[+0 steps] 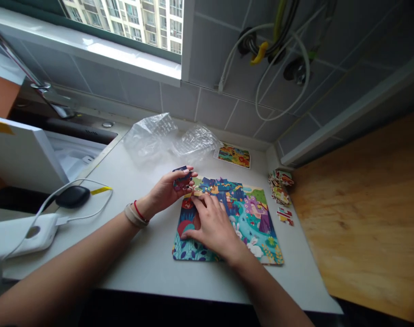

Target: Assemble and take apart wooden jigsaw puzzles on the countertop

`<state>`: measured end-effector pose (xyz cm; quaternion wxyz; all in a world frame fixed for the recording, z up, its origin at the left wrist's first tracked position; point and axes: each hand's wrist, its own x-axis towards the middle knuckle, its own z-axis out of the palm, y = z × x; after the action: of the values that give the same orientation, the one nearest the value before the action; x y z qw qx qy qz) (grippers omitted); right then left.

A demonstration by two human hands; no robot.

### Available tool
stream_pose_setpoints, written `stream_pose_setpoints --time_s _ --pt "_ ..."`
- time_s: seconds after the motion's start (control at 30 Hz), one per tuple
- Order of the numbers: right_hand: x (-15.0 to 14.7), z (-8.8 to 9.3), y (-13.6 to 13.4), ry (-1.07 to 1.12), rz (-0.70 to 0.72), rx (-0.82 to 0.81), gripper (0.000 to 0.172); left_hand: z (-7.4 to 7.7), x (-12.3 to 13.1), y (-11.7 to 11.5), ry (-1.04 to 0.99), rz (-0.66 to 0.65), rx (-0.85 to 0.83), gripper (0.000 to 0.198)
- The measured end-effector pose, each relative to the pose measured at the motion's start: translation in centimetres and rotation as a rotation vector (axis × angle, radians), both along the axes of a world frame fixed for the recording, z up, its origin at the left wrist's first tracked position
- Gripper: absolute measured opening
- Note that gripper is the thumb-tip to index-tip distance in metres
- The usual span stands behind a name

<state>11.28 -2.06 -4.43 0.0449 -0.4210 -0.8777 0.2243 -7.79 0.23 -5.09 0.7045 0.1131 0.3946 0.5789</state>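
Note:
A colourful jigsaw puzzle with rabbits, a stream and purple shapes lies on the white counter. My right hand rests over its left half, palm down, thumb spread away from the fingers, with the fingertips touching the surface. It hides part of the picture. Just beyond the puzzle's upper left corner, my left hand is raised slightly, its fingers closed round a few dark puzzle pieces. A small picture card lies behind the puzzle. Several loose puzzle pieces are piled to its right.
Crumpled clear plastic bags lie at the back by the tiled wall. On the left are a white power strip, a black oval device with a cable, and a sink. A wooden panel borders the counter's right side.

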Motion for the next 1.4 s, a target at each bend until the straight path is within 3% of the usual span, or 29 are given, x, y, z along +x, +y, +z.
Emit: stream_pose_setpoints --time_s 0.2,0.43,0.6,0.77,0.97,1.17,1.3,1.4 --pt "-0.7 0.5 0.8 -0.032 0.006 -0.033 0.086 -0.5 0.0 0.0 -0.058 -0.088 0.032 0.024" --pt "-1.4 1.3 0.9 -0.108 -0.016 0.059 0.071 -0.4 -0.4 0.3 -0.118 -0.033 0.054 0.022" --pt "-1.2 1.7 1.1 -0.101 0.014 0.114 0.036 -0.7 -0.7 0.4 -0.098 -0.015 0.063 0.022" --pt "-0.6 2.0 1.9 0.083 -0.017 0.012 0.007 -0.9 -0.7 0.4 -0.097 -0.074 0.113 0.024" --pt "0.8 3.5 2.6 0.2 -0.021 -0.067 0.004 -1.5 -0.2 0.2 -0.073 -0.188 0.143 0.028" --pt "2.2 5.1 3.6 0.326 -0.124 -0.211 0.02 -1.7 1.4 -0.7 -0.129 -0.399 0.167 0.041" --pt "2.5 4.9 4.2 0.354 -0.157 -0.249 0.026 -1.5 2.3 -1.5 -0.226 -0.574 0.238 0.055" --pt "2.2 4.1 4.4 0.355 -0.181 -0.232 0.025 -1.4 2.5 -1.9 -0.236 -0.626 0.257 0.059"
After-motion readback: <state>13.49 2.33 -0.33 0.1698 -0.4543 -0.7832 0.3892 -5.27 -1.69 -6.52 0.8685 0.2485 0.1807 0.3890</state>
